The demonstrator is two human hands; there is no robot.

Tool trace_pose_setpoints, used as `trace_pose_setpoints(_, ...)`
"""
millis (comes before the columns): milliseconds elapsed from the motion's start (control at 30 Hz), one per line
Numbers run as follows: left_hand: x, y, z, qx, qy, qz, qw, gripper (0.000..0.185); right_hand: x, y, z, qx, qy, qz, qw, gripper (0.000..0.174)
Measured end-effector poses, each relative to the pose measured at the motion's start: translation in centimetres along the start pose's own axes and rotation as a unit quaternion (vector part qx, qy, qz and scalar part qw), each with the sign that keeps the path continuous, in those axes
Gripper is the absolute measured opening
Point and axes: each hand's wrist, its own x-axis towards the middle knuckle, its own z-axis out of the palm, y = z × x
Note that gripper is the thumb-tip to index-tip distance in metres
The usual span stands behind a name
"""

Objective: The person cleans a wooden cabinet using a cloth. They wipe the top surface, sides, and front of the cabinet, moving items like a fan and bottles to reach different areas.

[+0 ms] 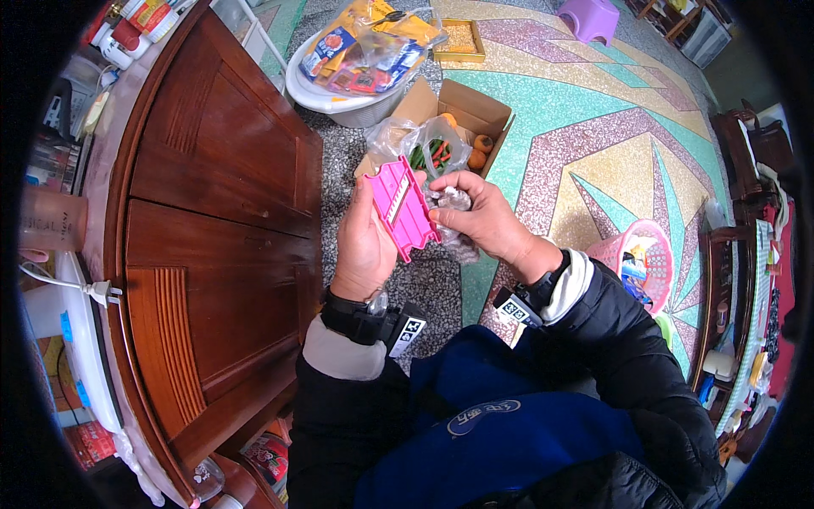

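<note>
A pink plastic mandoline slicer (407, 215) with a toothed metal blade insert set slantwise across it is gripped along its left edge by my left hand (364, 238). My right hand (484, 216) pinches a crumpled greyish cloth (453, 205) against the slicer's right side. Part of that cloth hangs below my fingers. Just beyond the hands, a clear plastic bag (413, 137) of green and red chillies (435, 154) rests in an open cardboard box (469, 98). Several round orange fruits (483, 144) lie in the box's right side.
A dark red wooden cabinet (222, 235) rises close on my left. Past the box stand a white basket (356, 114) heaped with packages and a shallow tray of grains (467, 56). A pink plastic basket (666, 254) is at right, and a purple stool (591, 19) stands farther off.
</note>
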Motion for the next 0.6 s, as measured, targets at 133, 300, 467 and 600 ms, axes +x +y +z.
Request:
trace_pose_setpoints(133, 0.0, 0.5, -0.1, 0.010, -0.006, 0.016, 1.000, 0.056, 0.0, -0.9, 0.1, 0.004, 0.049, 0.022, 0.999, 0.031)
trace_pose_setpoints(300, 0.1, 0.2, 0.0, -0.005, -0.040, 0.023, 0.999, 0.054, -0.6, -2.3, 0.2, 0.002, 0.052, -0.087, 0.995, 0.026)
trace_pose_setpoints(467, 0.4, -1.4, 0.2, 0.074, -0.007, 0.046, 0.996, 0.053, 0.2, -1.4, 1.4, -0.299, 0.040, -0.312, 0.901, 0.028)
trace_pose_setpoints(600, 0.2, -1.5, 0.3, 0.134, 0.064, 0.094, 0.984, 0.053, -0.2, -0.3, 2.3, -0.355, -0.004, -0.342, 0.870, 0.022)
